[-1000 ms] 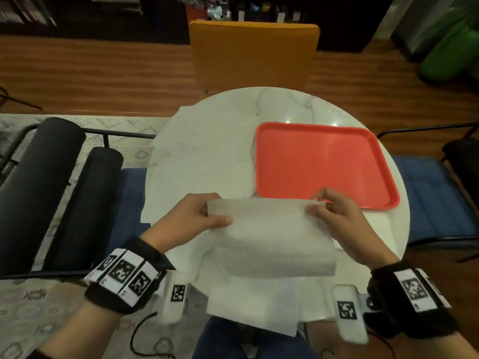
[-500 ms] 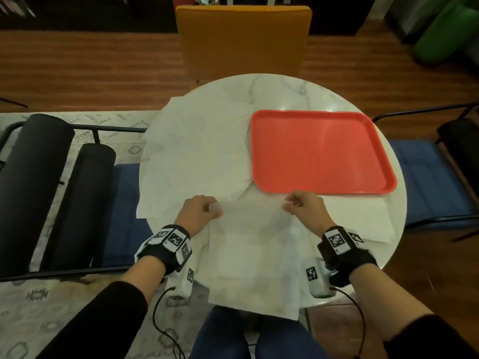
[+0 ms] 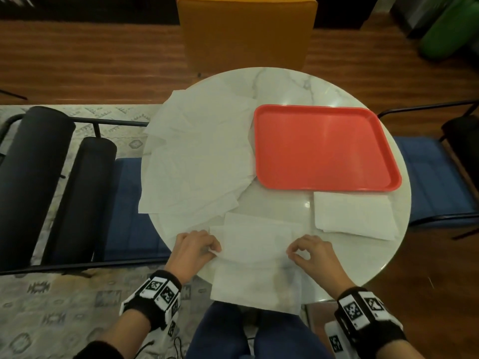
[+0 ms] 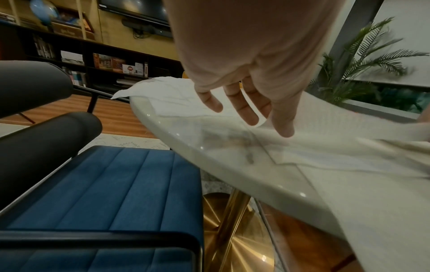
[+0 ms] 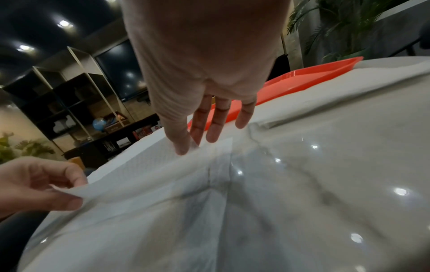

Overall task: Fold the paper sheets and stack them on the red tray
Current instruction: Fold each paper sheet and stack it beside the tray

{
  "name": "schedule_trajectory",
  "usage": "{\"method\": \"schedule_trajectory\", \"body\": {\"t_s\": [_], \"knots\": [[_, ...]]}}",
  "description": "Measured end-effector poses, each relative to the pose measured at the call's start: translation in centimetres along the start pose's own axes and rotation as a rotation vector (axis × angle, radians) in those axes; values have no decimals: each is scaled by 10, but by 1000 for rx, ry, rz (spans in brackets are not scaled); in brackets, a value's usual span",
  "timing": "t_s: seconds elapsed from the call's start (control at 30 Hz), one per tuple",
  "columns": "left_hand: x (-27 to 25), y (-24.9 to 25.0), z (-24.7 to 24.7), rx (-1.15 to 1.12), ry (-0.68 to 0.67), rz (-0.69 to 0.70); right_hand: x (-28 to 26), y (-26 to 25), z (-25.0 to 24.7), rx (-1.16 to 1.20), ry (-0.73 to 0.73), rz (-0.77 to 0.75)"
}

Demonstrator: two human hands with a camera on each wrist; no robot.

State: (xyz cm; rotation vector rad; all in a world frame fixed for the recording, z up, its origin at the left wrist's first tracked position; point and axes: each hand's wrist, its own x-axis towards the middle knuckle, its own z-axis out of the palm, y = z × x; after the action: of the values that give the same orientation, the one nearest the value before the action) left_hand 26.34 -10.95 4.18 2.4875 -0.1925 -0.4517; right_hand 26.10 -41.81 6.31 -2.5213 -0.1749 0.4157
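Note:
A white paper sheet point(image 3: 255, 244) lies at the near edge of the round marble table point(image 3: 280, 84), its lower part hanging over the rim. My left hand point(image 3: 216, 248) pinches the sheet's left corner between thumb and fingers, which the right wrist view shows plainly point(image 5: 76, 191). My right hand point(image 3: 293, 255) pinches the right side of the same sheet with thumb and forefinger point(image 5: 185, 147). The red tray point(image 3: 324, 149) sits at the back right with nothing on it. A folded sheet point(image 3: 353, 216) lies on the table just in front of the tray.
A loose pile of unfolded sheets point(image 3: 197, 156) covers the table's left half, some overhanging the rim. An orange chair point(image 3: 246, 29) stands behind the table; blue-seated chairs stand at the left point(image 3: 129, 203) and right point(image 3: 427, 177). My knees are under the near edge.
Both hands, which held the sheet's edge up near the tray, have drawn back toward me and lowered, still pinching the sheet. The sheet now lies nearer the table's front edge.

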Motion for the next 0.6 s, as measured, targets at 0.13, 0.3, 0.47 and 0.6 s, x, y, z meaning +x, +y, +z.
{"method": "schedule_trajectory", "body": {"t_s": [0.13, 0.3, 0.47, 0.6], "knots": [[-7, 3, 2, 87, -38, 6, -7, 0, 6, -46, -65, 28], [-12, 0, -4, 74, 82, 16, -7, -7, -7, -106, -119, 94], [3, 27, 14, 139, 74, 70, 16, -44, 10, -27, 97, 5], [11, 39, 49, 442, -144, 58, 28, -88, 56, -72, -241, -117]]}}
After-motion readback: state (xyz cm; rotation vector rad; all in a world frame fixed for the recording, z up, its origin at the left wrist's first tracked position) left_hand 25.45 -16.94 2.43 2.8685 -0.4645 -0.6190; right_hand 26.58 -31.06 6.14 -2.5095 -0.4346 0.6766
